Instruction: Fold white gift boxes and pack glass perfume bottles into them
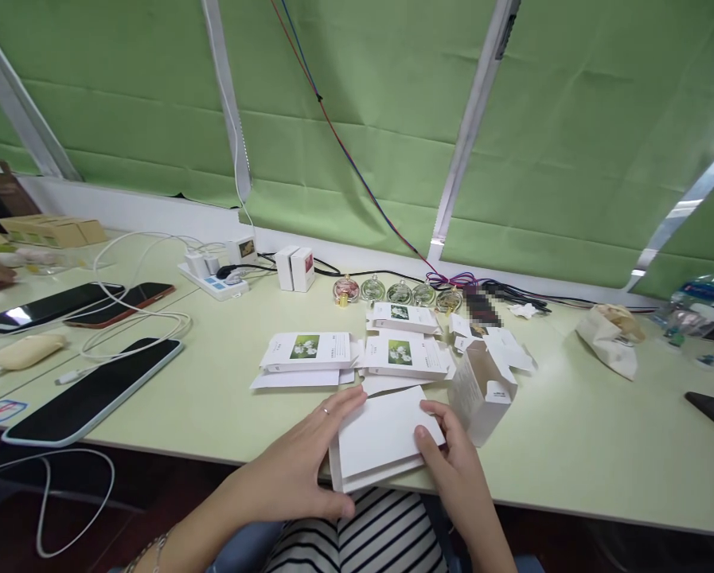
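Observation:
A flat white carton (384, 436) lies at the table's front edge, between my hands. My right hand (449, 450) pinches its right end between thumb and fingers. Along its left side rests my left hand (312, 450), thumb and fingers spread apart around the edge. An upright white box (481, 390) with its top flaps open stands just right of the carton. Flattened cartons with flower pictures lie behind, one at left (309, 352), one in the middle (407, 356) and one farther back (404, 317).
Round glass bottles (400, 293) stand in a row near the wall, beside two small white boxes (295, 268). Phones (94, 391), cables and a power strip (213, 280) are at the left. A crumpled paper bag (610, 338) and a plastic bottle (706, 288) lie at right.

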Tool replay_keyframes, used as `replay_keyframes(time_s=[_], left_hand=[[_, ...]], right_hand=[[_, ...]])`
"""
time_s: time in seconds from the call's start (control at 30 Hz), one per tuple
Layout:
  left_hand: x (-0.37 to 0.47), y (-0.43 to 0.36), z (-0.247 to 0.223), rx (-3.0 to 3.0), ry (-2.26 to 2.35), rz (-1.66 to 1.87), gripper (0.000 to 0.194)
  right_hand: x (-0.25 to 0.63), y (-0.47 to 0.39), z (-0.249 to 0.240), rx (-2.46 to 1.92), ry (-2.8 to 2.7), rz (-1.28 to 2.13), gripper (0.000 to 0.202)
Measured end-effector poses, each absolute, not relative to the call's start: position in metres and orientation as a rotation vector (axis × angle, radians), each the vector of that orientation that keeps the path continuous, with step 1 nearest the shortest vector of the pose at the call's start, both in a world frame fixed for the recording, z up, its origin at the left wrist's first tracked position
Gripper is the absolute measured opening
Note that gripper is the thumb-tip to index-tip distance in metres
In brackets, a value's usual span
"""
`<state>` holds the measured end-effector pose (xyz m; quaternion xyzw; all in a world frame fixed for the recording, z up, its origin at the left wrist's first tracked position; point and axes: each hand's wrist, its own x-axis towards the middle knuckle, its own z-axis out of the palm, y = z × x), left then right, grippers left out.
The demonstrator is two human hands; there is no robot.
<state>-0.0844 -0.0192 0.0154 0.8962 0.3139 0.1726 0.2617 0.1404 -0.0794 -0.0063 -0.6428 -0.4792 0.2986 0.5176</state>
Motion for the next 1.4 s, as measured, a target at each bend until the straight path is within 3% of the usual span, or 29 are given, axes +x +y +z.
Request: replay_keyframes(time_s=[0.3, 0.63, 0.93, 1.4], left_hand=[[-0.081, -0.02, 0.015, 2.361, 0.917, 0.574, 0.095], [-0.084, -0.019, 0.018, 2.195, 0.807, 0.749, 0.076], [-0.081, -0.019, 0.016, 2.165, 0.866, 0.695, 0.081], [-0.081, -0.018, 0.027, 2.187, 0.992, 0.504, 0.079]], right_hand=[[0.152, -0.074, -0.006, -1.509, -1.208, 0.844, 0.034], [0.143, -0.079, -0.007, -1.606, -1.283, 0.665, 0.033], [0.152, -0.079, -0.002, -1.492, -1.167, 0.979, 0.041], [0.151, -0.087, 0.008, -1.553, -1.356, 0.938, 0.037]])
